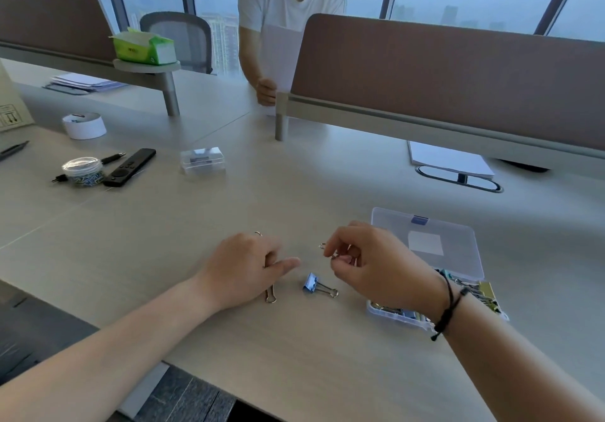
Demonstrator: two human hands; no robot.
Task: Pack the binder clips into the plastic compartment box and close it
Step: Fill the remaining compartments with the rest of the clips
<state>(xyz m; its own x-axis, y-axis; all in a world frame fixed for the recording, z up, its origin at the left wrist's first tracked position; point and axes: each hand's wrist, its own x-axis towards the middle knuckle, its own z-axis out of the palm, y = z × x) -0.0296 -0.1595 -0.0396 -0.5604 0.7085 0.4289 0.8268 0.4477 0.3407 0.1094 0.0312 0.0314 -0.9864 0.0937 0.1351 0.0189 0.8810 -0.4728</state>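
On a pale table (229, 349) by hazy windows, the right hand (370, 264) pinches a clip (327, 250) in a tight grip left of the open box (429, 258), the left hand (248, 267) curls over another clip (270, 294), and a blue clip (311, 283) lies between them.

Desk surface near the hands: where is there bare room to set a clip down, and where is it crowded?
Bare desk lies between the left hand and the remote, and along the near edge below the blue binder clip. It is crowded between the two hands and around the compartment box, which the right hand partly covers.
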